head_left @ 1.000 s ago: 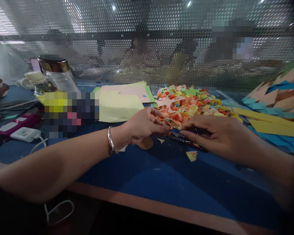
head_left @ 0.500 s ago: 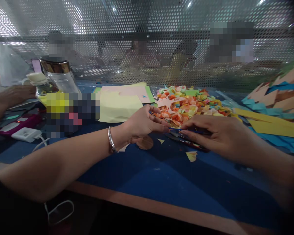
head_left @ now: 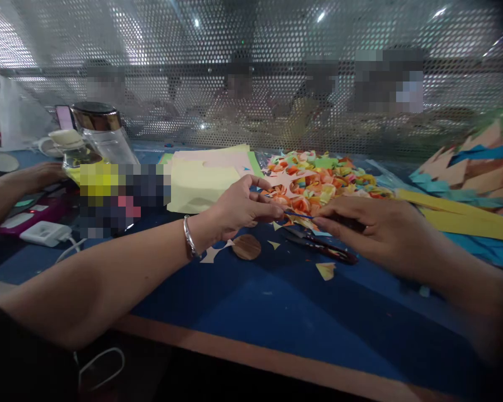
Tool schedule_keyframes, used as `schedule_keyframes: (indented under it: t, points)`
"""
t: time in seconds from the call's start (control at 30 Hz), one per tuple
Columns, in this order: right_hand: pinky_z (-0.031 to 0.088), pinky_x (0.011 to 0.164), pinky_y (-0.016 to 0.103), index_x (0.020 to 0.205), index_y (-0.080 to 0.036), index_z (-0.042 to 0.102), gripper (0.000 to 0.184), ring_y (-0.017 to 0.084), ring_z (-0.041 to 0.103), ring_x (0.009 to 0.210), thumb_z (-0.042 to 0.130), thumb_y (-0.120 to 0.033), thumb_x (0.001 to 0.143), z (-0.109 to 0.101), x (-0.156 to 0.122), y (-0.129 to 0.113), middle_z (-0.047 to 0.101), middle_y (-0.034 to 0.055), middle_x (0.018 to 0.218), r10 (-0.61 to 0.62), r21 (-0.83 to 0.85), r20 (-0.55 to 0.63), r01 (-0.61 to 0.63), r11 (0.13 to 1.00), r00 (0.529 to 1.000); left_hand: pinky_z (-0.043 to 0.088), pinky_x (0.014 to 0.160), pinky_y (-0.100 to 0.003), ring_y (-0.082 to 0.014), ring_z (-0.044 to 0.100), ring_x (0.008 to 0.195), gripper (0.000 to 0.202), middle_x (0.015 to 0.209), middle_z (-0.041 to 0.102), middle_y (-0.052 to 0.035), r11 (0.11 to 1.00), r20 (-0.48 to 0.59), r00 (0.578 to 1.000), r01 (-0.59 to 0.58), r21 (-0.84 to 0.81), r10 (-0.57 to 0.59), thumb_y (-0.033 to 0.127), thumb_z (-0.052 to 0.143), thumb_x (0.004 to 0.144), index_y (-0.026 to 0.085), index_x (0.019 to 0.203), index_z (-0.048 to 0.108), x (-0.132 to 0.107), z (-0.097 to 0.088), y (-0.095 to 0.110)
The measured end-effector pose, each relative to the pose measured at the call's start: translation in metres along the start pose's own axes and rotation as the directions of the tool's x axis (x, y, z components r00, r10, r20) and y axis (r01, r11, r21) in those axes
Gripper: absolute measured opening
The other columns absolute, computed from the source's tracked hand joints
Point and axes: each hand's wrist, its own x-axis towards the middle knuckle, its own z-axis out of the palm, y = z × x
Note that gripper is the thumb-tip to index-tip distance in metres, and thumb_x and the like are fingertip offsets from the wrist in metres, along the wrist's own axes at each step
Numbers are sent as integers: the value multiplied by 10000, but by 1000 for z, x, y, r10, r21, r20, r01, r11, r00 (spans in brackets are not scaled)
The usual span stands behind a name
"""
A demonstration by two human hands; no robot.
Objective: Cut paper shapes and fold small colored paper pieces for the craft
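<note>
My left hand (head_left: 245,207), with a silver bangle on its wrist, pinches thumb against fingers at one end of a thin blue strip-like piece (head_left: 298,215). The other end is gripped between the thumb and fingers of my right hand (head_left: 366,223). Whether this piece is paper or a stick I cannot tell. Just below it, a pair of scissors (head_left: 333,252) with dark red handles lies on the blue tabletop (head_left: 276,312). A round wooden disc (head_left: 246,247) and paper scraps (head_left: 326,271) lie near my hands. Behind them is a heap of colourful curled paper pieces (head_left: 331,181).
Sheets of pale yellow and pink paper (head_left: 201,181) lie at the back. Pointed folded paper (head_left: 465,167) and yellow strips (head_left: 478,218) are at right. At left are bottles (head_left: 104,131), a white charger (head_left: 46,233) and another person's hand (head_left: 37,178). A perforated metal screen (head_left: 213,44) stands behind.
Both hands have risen slightly and drawn a little apart, with more of the blue piece showing between them. The scissors and scraps below are less covered. The other person's hand has lowered slightly.
</note>
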Motion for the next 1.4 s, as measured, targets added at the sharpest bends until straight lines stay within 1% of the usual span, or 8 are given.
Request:
schedule_keyframes:
  t: [0.13,0.3,0.47,0.57,0.7,0.93,1.1,1.4]
  points:
    - [511,613,310,845,-229,731,335,185,717,672,527,-425,1024,0,0,3,777,48,792,-6,-25,-3,6,1000,1000,394,571,-223,-116,680,630,497,780,678,6,1000,16,1000,10,-3,-10,-23,816,756,181,1074,492,3,-4,-2]
    - [514,603,310,791,-218,696,367,194,723,684,504,-424,1026,0,0,2,789,81,829,4,-31,25,-4,1000,1000,415,611,-231,-96,644,629,493,764,694,7,1000,71,997,-7,2,7,-61,792,741,175,1064,503,5,-4,-4]
    - [483,586,304,775,-217,685,391,171,690,630,480,-418,1041,0,-2,3,756,62,755,27,-55,45,-25,998,999,470,701,-259,-94,652,681,504,811,717,11,998,73,996,-55,-25,57,-112,745,733,180,1060,497,4,-2,-5]
    - [474,596,311,786,-220,692,396,176,695,646,469,-425,1042,1,-2,4,766,69,780,47,-73,59,-43,996,997,476,715,-273,-98,652,688,502,840,723,-3,998,59,997,-52,-20,53,-100,758,737,173,1075,507,3,-1,-4]
    - [452,593,315,775,-221,674,390,164,662,616,474,-419,1045,1,-2,3,735,60,730,59,-54,58,-55,997,997,489,739,-283,-97,641,672,496,783,705,16,999,61,997,-40,-2,40,-73,785,732,169,1080,526,2,0,-5]
    - [475,593,309,778,-210,678,379,174,691,647,464,-388,1035,-1,0,-2,752,73,753,38,-40,79,-35,999,996,493,716,-259,-83,641,663,472,751,698,36,992,71,990,-122,35,119,-37,815,721,166,1057,553,4,0,-9]
    - [471,562,298,780,-213,691,391,177,702,633,471,-401,1044,0,-2,1,762,64,754,40,-51,52,-37,998,998,506,691,-251,-79,651,641,467,736,686,62,991,60,990,-125,-45,128,-52,785,746,172,1070,534,2,1,-7]
    - [469,571,311,780,-222,682,420,182,689,626,455,-456,1046,0,-2,6,746,54,739,44,-71,39,-41,997,998,521,770,-302,-120,680,731,442,758,672,33,979,-42,987,-157,-129,153,-55,760,780,157,1096,537,9,-5,-7]
